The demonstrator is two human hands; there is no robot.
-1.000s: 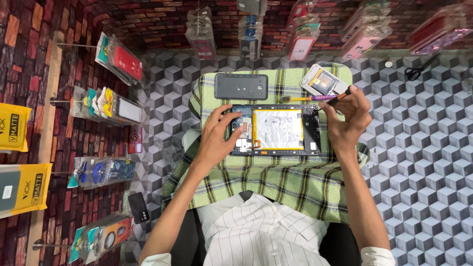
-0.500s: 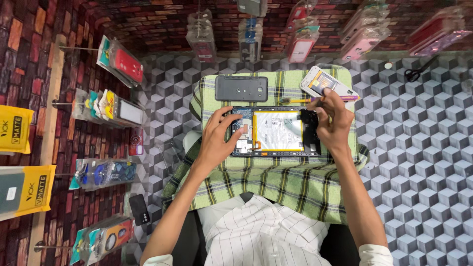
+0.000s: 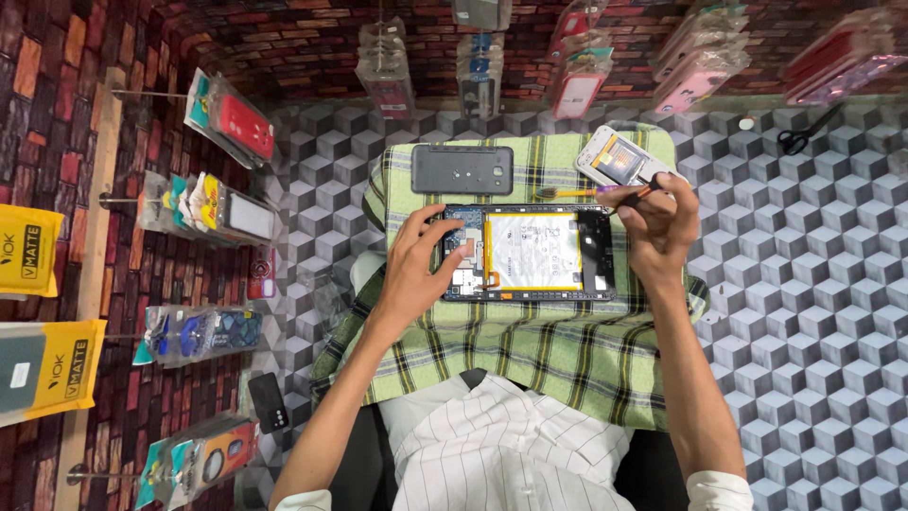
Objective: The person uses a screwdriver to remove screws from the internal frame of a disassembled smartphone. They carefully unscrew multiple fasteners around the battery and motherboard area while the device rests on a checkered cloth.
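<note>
An opened phone point(image 3: 530, 253), with its white battery and circuit board showing, lies on a green plaid cloth point(image 3: 530, 350). My left hand point(image 3: 421, 260) rests on the phone's left end, fingertips on the circuit board. My right hand point(image 3: 657, 227) is at the phone's upper right corner and pinches a thin tool point(image 3: 636, 192) that points left over the phone's top edge. A yellow-handled tool point(image 3: 560, 192) lies just above the phone. The dark back cover point(image 3: 462, 168) lies further up on the cloth. A second, white phone point(image 3: 619, 156) sits at the cloth's upper right.
The cloth lies on a surface patterned with grey cubes point(image 3: 813, 284). Packaged phone cases hang on hooks at the left point(image 3: 227, 118) and along the top point(image 3: 577, 80). Black scissors point(image 3: 804, 132) lie at the upper right. A dark phone point(image 3: 270, 402) lies at the lower left.
My right hand dropped from beside the white phone onto the opened phone's right end, then drew back to its upper right corner. My left hand stayed on the phone's left end.
</note>
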